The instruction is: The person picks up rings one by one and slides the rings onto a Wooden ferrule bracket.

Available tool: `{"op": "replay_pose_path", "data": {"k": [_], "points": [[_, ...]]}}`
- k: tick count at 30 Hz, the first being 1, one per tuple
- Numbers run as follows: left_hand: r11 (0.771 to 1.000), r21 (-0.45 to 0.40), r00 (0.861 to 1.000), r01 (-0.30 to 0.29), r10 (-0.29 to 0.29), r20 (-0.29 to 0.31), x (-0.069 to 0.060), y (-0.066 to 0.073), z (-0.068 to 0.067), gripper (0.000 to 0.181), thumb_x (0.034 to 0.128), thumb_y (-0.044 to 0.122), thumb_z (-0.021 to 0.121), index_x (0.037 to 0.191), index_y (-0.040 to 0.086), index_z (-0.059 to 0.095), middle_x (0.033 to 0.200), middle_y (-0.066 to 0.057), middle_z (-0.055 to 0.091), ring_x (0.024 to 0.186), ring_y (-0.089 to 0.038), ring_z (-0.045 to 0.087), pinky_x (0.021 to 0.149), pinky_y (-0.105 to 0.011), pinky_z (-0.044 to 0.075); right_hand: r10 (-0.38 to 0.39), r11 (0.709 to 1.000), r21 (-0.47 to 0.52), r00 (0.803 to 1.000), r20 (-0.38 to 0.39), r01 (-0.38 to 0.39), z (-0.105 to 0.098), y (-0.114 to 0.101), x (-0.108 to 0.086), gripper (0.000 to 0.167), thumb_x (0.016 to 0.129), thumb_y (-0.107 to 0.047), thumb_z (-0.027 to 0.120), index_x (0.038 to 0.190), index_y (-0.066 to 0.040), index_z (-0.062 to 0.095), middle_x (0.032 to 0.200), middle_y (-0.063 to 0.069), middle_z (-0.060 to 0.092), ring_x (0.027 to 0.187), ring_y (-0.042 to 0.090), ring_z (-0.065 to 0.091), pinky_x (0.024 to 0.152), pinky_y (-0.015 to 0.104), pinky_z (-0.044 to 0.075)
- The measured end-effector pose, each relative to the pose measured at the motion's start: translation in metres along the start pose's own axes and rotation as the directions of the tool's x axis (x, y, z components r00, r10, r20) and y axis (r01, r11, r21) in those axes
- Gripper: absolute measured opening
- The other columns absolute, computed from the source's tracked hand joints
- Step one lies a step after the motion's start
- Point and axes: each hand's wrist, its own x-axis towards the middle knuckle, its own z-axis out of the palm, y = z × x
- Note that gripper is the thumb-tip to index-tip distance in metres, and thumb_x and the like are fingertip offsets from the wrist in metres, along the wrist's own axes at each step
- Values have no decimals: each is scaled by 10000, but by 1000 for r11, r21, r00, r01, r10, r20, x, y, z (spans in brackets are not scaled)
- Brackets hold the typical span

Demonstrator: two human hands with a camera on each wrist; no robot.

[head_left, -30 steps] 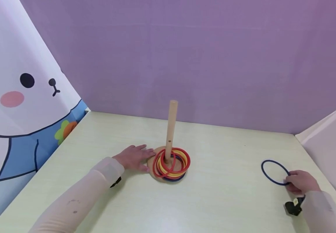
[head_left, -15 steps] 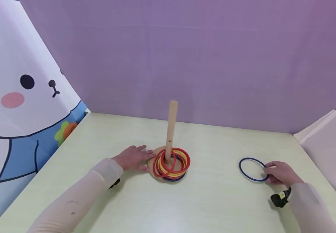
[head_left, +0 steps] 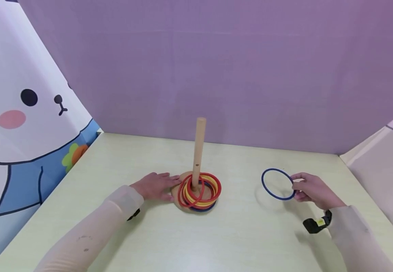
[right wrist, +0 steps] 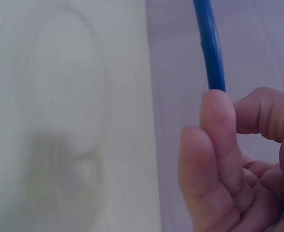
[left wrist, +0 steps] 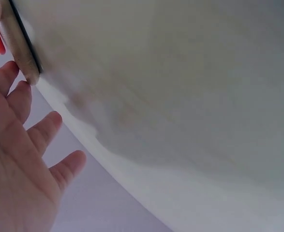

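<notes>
A thin blue ring [head_left: 267, 189] is pinched at its right edge by my right hand [head_left: 313, 190], held above the table with its shadow beneath. The right wrist view shows the fingertips gripping the blue ring [right wrist: 210, 46]. Mid-table stands a wooden peg [head_left: 199, 151] on a round wooden base [head_left: 177, 192]. Around the peg's foot lie several red, yellow and blue rings [head_left: 213, 189], one red ring leaning over the others. My left hand [head_left: 156, 186] touches the left rim of the base with straight fingers; in the left wrist view those fingers meet the base [left wrist: 23, 48].
The pale table [head_left: 244, 238] ends at a purple backdrop [head_left: 250, 75] behind the peg. A cloth with a cartoon animal [head_left: 29, 143] hangs along the left side, and a pale cloth [head_left: 387, 166] borders the right. A small black wrist camera [head_left: 315, 224] sits below my right wrist.
My right hand has carried the blue ring leftward toward the peg and lifted it off the table. My left hand, the peg and its rings have stayed in place.
</notes>
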Motion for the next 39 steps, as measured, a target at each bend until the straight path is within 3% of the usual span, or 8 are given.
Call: {"op": "replay_pose_path", "data": {"k": [8,15,30,39], "points": [[999,-31,1000,-6,7,16,2,0,-2,733,878,480,636,1480,146,384,1531,-38,340,1382,-387,293,1060,-580,286,-75,995,67,997,7,74,16,-19,3,476,902,-23,501,1328,132,352,709,39,592,569,114,576,606,280,553],[999,-30,1000,-11,11,11,1,-4,-2,730,878,483,634,1479,153,385,1530,-40,341,1365,-408,315,1048,-589,295,-104,990,100,994,35,100,21,-49,1,478,893,-18,503,1325,120,354,716,47,599,556,103,573,609,265,549],[999,-48,1000,1,0,24,5,-4,2,739,879,488,632,1488,162,369,1547,-24,305,1352,-396,344,1047,-586,300,-157,987,45,986,51,154,16,-111,-1,444,899,-38,515,1300,101,382,748,37,597,572,118,591,653,275,554],[999,-52,999,8,-6,41,5,-4,0,738,884,492,620,1493,168,357,1554,-22,287,1359,-387,337,1051,-585,298,-228,974,10,974,2,228,23,-134,-4,424,884,-5,535,1281,98,429,759,22,628,557,130,596,602,288,557]]}}
